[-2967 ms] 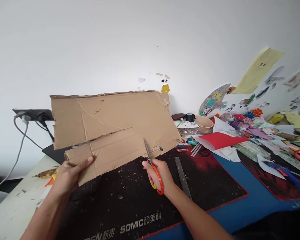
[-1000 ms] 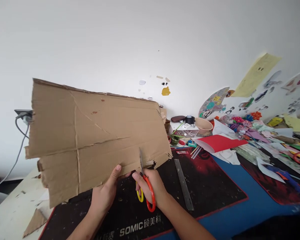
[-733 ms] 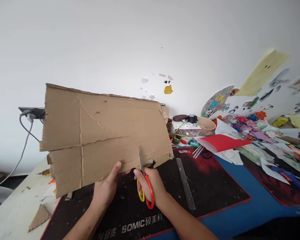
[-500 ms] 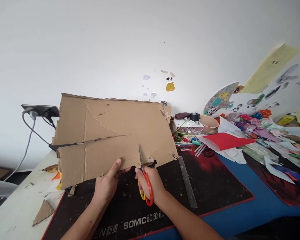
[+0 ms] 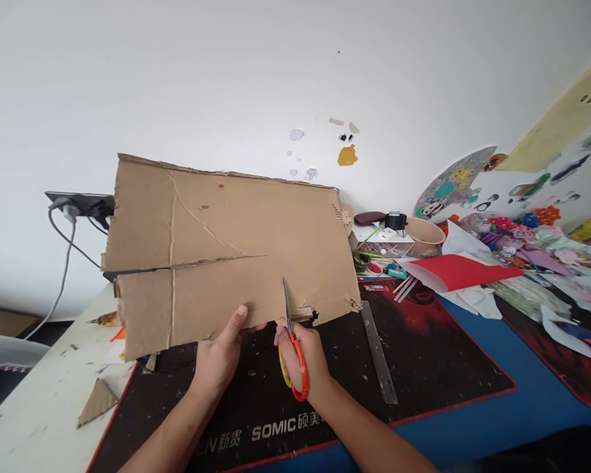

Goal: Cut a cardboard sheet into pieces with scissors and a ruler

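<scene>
A large brown cardboard sheet is held up in front of me, tilted, with a long slit running in from its left edge and a torn notch at the lower right. My left hand grips its bottom edge, thumb on the near face and fingers behind. In my right hand is a pair of scissors with red and yellow handles. One dark blade lies over the front of the cardboard, pointing up from the bottom edge; the other blade is hidden behind the sheet.
A metal ruler lies on the black desk mat. Red paper, white sheets and colourful crafts crowd the right side. A round tub stands by the wall. Left are a power strip and a cardboard scrap.
The view has shifted, so most things sit slightly farther right. The cardboard's top edge appears higher and tilts more. Both hands keep their holds on the sheet and scissors.
</scene>
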`<act>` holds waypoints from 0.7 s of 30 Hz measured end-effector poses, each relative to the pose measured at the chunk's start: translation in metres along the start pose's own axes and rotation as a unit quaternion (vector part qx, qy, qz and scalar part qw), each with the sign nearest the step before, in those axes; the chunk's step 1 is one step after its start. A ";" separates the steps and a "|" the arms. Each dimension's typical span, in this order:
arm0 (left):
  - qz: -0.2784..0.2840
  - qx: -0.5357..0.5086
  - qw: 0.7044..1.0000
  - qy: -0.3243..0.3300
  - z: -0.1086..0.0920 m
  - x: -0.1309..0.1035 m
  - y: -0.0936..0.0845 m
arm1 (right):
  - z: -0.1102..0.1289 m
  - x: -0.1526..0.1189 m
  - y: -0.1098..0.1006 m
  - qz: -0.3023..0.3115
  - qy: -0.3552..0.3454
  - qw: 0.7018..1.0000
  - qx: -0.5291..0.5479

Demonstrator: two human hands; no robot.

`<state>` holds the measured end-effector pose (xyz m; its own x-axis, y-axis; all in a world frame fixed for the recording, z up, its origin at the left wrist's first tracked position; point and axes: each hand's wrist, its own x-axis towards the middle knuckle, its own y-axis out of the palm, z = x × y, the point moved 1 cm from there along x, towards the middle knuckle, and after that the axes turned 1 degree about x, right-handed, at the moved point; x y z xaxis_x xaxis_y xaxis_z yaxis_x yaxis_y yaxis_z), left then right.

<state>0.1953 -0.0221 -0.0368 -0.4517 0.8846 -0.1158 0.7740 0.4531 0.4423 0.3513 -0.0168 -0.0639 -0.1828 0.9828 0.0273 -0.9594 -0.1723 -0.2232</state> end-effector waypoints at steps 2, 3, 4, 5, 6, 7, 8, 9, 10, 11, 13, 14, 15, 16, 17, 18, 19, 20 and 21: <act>0.007 0.013 1.000 -0.002 -0.001 0.000 0.001 | -0.002 -0.001 -0.002 0.025 0.033 0.999 0.033; 0.007 0.018 1.000 0.001 -0.002 0.000 0.000 | -0.002 0.000 -0.003 0.041 0.045 0.997 0.044; 0.006 0.027 1.000 0.007 -0.004 0.001 -0.003 | -0.001 0.000 -0.004 0.055 0.050 0.996 0.050; 0.002 0.043 0.999 0.020 -0.005 0.002 -0.006 | 0.001 0.000 -0.005 0.067 0.051 0.995 0.055; -0.005 0.071 0.997 0.043 -0.007 0.003 -0.010 | 0.003 0.001 -0.007 0.080 0.047 0.994 0.061; -0.015 0.107 0.991 0.075 -0.010 0.003 -0.014 | 0.006 0.001 -0.009 0.093 0.044 0.992 0.067; -0.025 0.149 0.982 0.109 -0.011 0.004 -0.018 | 0.010 0.001 -0.011 0.104 0.042 0.991 0.073; -0.032 0.187 0.972 0.140 -0.013 0.004 -0.021 | 0.013 0.002 -0.013 0.110 0.043 0.990 0.077; -0.032 0.211 0.965 0.153 -0.014 0.004 -0.023 | 0.016 0.002 -0.015 0.113 0.045 0.990 0.078; -0.024 0.211 0.966 0.147 -0.014 0.003 -0.022 | 0.020 0.003 -0.017 0.110 0.045 0.990 0.077; 0.000 0.148 0.984 0.095 -0.013 0.000 -0.016 | 0.025 0.004 -0.020 0.094 0.037 0.992 0.070; 0.009 0.098 0.993 0.066 -0.013 -0.003 -0.011 | 0.027 0.005 -0.022 0.086 0.031 0.994 0.067; 0.014 0.049 0.998 0.045 -0.013 -0.006 -0.006 | 0.028 0.005 -0.024 0.079 0.026 0.994 0.065; 0.013 0.012 0.999 0.034 -0.014 -0.009 -0.001 | 0.030 0.006 -0.025 0.075 0.022 0.995 0.062; 0.011 -0.011 0.999 0.030 -0.014 -0.012 0.002 | 0.031 0.006 -0.027 0.074 0.017 0.996 0.055; 0.008 -0.019 0.999 0.028 -0.014 -0.015 0.005 | 0.032 0.006 -0.028 0.075 0.013 0.996 0.046; 0.006 -0.014 1.000 0.027 -0.014 -0.018 0.005 | 0.033 0.006 -0.029 0.076 0.009 0.997 0.032; 0.005 -0.003 1.000 0.025 -0.013 -0.020 0.005 | 0.033 0.006 -0.030 0.077 0.007 0.997 0.016; 0.004 0.007 1.000 0.023 -0.013 -0.020 0.003 | 0.033 0.005 -0.031 0.077 0.006 0.997 0.004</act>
<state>0.2013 -0.0400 -0.0218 -0.4652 0.8824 -0.0707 0.7840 0.4478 0.4298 0.3730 -0.0090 -0.0245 -0.3247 0.9456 -0.0185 -0.9222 -0.3208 -0.2159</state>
